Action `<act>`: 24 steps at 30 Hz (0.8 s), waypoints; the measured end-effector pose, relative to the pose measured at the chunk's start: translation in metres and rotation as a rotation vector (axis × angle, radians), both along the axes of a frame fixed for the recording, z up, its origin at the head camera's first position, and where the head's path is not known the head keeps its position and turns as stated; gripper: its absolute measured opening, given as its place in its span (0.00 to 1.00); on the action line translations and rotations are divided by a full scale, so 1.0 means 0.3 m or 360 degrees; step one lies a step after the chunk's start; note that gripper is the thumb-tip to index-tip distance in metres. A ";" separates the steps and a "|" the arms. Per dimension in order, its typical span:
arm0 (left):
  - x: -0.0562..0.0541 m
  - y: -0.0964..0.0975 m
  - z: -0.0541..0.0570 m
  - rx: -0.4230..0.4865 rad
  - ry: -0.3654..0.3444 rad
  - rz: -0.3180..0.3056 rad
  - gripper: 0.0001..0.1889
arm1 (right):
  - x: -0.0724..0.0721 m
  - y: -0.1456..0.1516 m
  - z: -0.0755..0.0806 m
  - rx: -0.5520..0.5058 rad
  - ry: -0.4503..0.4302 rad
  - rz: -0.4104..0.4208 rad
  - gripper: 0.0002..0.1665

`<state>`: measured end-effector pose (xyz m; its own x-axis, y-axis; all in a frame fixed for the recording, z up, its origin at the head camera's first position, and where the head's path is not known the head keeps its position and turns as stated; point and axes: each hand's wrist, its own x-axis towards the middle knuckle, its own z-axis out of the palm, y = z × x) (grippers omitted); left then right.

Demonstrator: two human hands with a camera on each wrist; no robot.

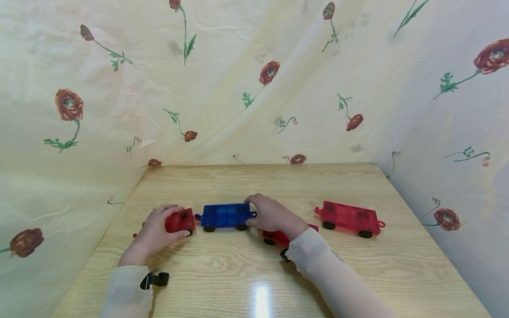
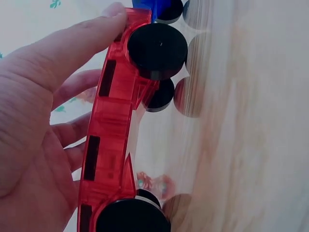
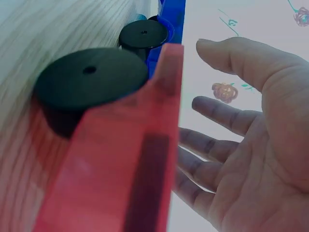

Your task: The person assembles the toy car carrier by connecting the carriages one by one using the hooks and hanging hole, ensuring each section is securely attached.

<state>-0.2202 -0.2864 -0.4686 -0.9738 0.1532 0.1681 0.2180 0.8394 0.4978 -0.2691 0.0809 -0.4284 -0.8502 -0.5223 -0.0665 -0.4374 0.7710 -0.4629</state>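
Left hand: the left hand (image 1: 161, 227) is wrapped around a red train car (image 1: 178, 221).
Right hand: the right hand (image 1: 274, 215) has loose, spread fingers by the blue train car (image 1: 224, 215); can't tell if they touch.
Blue car's place: between both hands.
Oops: a crooked pull could knock the cars out of line; the right wrist could bump the red car under it (image 1: 274, 237).
Pointing: blue's long side runs left to right, ring (image 1: 254, 214) toward the right hand.

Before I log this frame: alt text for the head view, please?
A left hand grips a translucent red plastic wagon lined up with a translucent blue plastic wagon; the right hand is at the blue one's right end. Another red wagon sits partly behind the right arm, a third stands farther right, all on a pale wood-grain table.
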 end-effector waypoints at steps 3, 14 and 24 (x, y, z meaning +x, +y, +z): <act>0.000 0.010 0.005 -0.0017 0.0016 -0.0003 0.43 | 0.005 0.022 -0.002 -0.0027 0.0008 -0.0002 0.38; -0.005 0.065 0.034 -0.0080 0.0027 -0.0044 0.45 | 0.030 0.132 -0.014 -0.0028 0.0086 -0.0005 0.40; -0.026 0.134 0.041 -0.0065 0.0017 -0.0160 0.44 | 0.068 0.224 -0.014 0.0066 0.0094 -0.0072 0.43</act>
